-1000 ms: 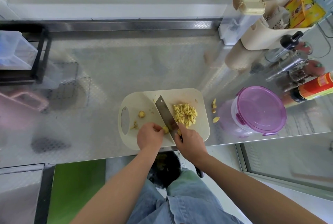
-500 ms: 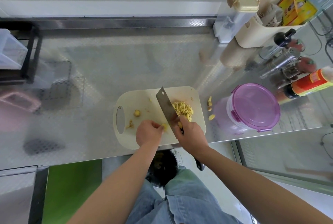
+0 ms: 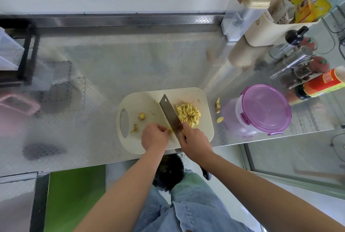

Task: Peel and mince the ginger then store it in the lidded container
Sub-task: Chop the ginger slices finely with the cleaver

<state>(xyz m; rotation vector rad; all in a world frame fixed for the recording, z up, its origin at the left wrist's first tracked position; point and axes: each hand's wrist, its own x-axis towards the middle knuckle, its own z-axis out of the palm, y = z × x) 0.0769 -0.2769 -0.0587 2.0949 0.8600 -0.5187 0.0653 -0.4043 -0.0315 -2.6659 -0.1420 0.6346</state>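
Plainly the mincing was only part done. On the pale cutting board (image 3: 149, 101) at lower centre, the left hand (image 3: 154, 137) pinched a small ginger piece (image 3: 170, 130) in curled fingers, close against the knife (image 3: 169, 112), whose handle the right hand (image 3: 195, 142) gripped. Right of the blade lay a pile of cut ginger (image 3: 188, 113), and a small knob (image 3: 141, 116) sat toward the board's left. The purple-lidded container (image 3: 261, 108) stood closed on the worktop (image 3: 112, 63) at the right, near the board. The piece looked light, firm and probably slick with juice, so it was best pinned from above with fingertips tucked back from the edge. The loose pile would scatter easily, so it was better scooped on the flat blade.
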